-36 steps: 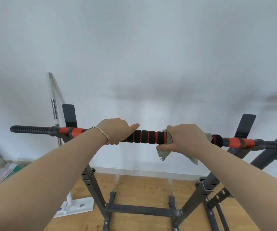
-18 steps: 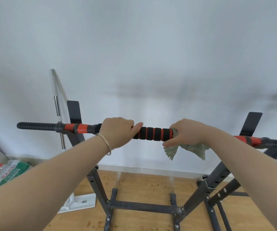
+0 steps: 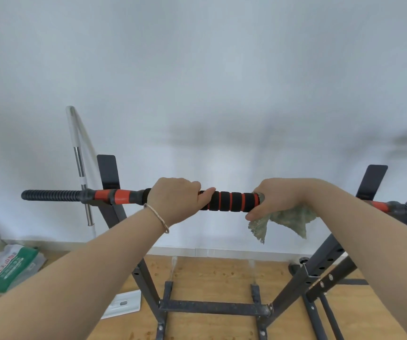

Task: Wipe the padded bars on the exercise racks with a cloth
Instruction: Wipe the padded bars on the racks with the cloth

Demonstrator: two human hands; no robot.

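Hands (image 3: 174, 201) (image 3: 277, 198) round padded bar (image 3: 231, 201), cloth (image 3: 288, 218) in right

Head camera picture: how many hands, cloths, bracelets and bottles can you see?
Hands: 2, the left hand with a bare grip on the padded bar, the right hand gripping through the cloth
Cloths: 1, the cloth
Bracelets: 1, the bracelet
Bottles: 1, the bottle
Total: 5

Head view — close, toward padded bar (image 3: 231, 201)

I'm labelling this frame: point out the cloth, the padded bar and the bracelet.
cloth (image 3: 290, 220), head view, hanging fold.
padded bar (image 3: 231, 201), head view, striped foam middle.
bracelet (image 3: 157, 217), head view, middle of the band.
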